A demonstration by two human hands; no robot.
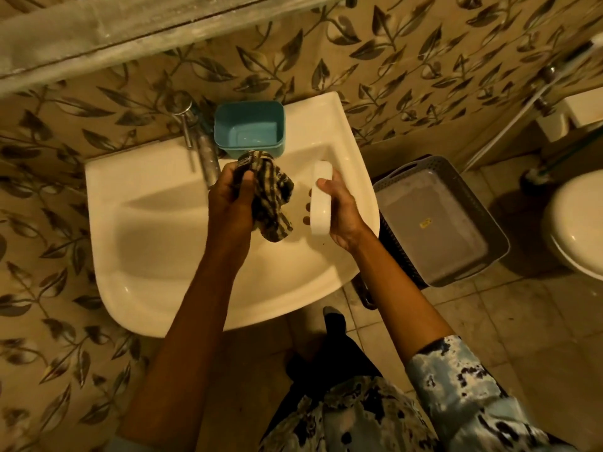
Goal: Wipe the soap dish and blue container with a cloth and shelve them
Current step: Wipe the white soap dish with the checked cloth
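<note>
My left hand (232, 199) grips a dark checked cloth (270, 197) that hangs bunched over the white sink (137, 230). My right hand (339, 207) holds a white oval soap dish (320, 199) on its edge, a short gap to the right of the cloth. The cloth and the dish are apart. An empty blue container (249, 128) stands upright on the sink's back rim, just beyond the cloth. A glass shelf (98, 31) runs along the wall above the sink.
A metal tap (199, 138) rises at the sink's back left, next to the blue container. A grey plastic basket (440, 223) sits on the tiled floor right of the sink. A white toilet (577, 226) is at the far right.
</note>
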